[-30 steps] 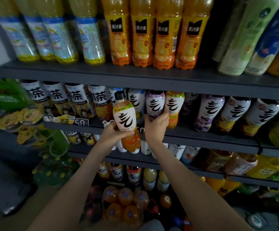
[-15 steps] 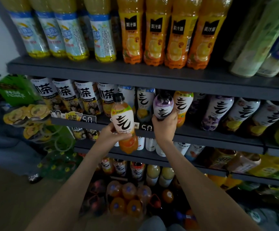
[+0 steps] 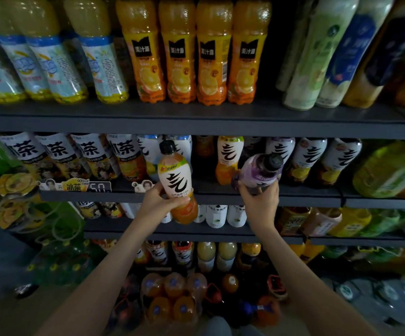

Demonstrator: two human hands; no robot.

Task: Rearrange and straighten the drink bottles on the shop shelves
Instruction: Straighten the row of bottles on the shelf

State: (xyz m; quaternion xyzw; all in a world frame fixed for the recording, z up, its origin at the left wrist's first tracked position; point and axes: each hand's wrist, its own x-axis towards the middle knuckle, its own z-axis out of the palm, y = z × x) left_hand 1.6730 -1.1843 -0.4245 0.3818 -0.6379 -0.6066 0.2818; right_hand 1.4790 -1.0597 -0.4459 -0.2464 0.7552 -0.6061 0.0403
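Note:
My left hand (image 3: 159, 204) grips an orange drink bottle (image 3: 177, 180) with a white label and black cap, held upright in front of the middle shelf (image 3: 305, 192). My right hand (image 3: 259, 202) holds a purple bottle (image 3: 259, 172) by its lower part, tilted with its black cap toward me and off the shelf. Behind them on the middle shelf stands another orange bottle (image 3: 228, 158), with a dark gap to its left where bottles are out. More white-labelled bottles (image 3: 310, 158) stand to the right.
The top shelf (image 3: 196, 117) carries orange juice bottles (image 3: 196, 57) and pale yellow bottles (image 3: 58, 69). Iced tea bottles (image 3: 58, 154) fill the middle shelf's left. Lower shelves and floor packs (image 3: 172, 301) hold more drinks. Green packs (image 3: 58, 251) stand at left.
My right hand has pulled the purple bottle off the middle shelf and tilted it toward me, moving right. My left hand keeps the orange bottle in front of the shelf.

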